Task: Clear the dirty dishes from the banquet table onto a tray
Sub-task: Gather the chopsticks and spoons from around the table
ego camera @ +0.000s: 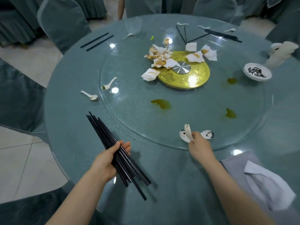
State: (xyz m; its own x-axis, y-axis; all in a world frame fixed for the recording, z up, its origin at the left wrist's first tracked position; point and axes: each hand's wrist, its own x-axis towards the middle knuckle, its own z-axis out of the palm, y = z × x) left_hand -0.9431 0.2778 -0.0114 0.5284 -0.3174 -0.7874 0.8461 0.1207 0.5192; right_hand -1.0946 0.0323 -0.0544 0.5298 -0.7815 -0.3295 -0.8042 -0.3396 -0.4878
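Observation:
My left hand (108,161) grips a bundle of several black chopsticks (103,133) above the near left of the round table (71,120). My right hand (198,146) holds white ceramic spoons (188,131) by their handles at the near edge of the glass turntable (138,120); how many I cannot tell. One soiled spoon bowl (208,134) shows just right of the fingers. Two more white spoons (90,95) (109,83) lie at the left. A dirty white bowl (257,71) stands at the right. More chopsticks lie at the far left (97,41) and far side (222,35).
Stained paper napkins (159,58) are heaped around the gold turntable hub (191,75). Yellow-green sauce spills (161,103) mark the glass. White spoons (182,23) lie along the far edge, a white cloth (282,51) at far right, a folded napkin (266,182) near right. Covered chairs (63,21) ring the table.

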